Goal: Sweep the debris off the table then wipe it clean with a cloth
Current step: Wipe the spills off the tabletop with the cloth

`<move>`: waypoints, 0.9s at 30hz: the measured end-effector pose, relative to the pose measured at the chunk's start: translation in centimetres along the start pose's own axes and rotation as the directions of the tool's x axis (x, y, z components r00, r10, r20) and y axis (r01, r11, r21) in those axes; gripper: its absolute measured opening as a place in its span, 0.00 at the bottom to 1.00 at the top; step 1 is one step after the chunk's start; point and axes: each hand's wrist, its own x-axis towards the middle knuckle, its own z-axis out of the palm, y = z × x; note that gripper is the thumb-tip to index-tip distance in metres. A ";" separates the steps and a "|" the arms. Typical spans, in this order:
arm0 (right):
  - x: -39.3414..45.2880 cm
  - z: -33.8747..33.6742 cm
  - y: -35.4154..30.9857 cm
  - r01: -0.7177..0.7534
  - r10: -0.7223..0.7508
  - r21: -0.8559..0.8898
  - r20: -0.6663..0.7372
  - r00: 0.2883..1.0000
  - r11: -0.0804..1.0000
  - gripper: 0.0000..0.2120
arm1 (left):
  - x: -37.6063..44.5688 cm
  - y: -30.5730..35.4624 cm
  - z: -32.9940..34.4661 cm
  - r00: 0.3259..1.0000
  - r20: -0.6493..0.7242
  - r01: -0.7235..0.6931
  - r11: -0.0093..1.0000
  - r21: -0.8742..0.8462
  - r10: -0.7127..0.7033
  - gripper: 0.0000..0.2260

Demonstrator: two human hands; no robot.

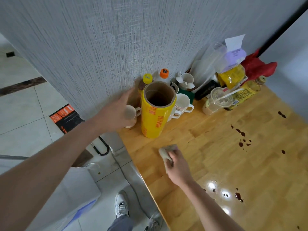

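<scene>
The wooden table (225, 164) fills the right half of the view. My right hand (178, 165) grips a pale crumpled cloth (165, 153) and presses it on the table near the left edge. Dark brown drops (241, 133) are scattered over the right side of the table, with more drops (238, 195) near the front. My left hand (115, 112) is blurred at the table's far left corner, fingers spread in front of a white mug (132, 114), just left of a tall yellow roll of wrap (156, 112). Whether it touches the mug is unclear.
Against the grey wall stand two bottles (164, 75), several white mugs (182, 101), a clear plastic cup with a straw (220, 99), an oil bottle (250, 90), bags and a red cloth (258, 65). A white bag (70, 197) and my shoes (121, 205) are on the tiled floor at left.
</scene>
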 end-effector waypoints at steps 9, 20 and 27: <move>1.7 5.4 -7.5 0.128 -0.120 -0.226 0.049 0.992 0.966 0.22 | 2.4 -3.6 5.7 0.971 -0.150 0.224 0.931 0.289 -0.187 0.38; 7.7 8.0 -16.2 0.079 -0.092 -0.332 -0.023 0.996 0.940 0.31 | 2.3 -4.0 3.8 0.960 -0.281 0.124 0.904 0.410 -0.004 0.32; 4.0 5.9 -9.4 0.320 -0.316 -0.092 0.056 0.947 0.943 0.16 | 2.6 -3.5 4.4 0.984 -0.171 0.125 0.865 0.487 -0.046 0.33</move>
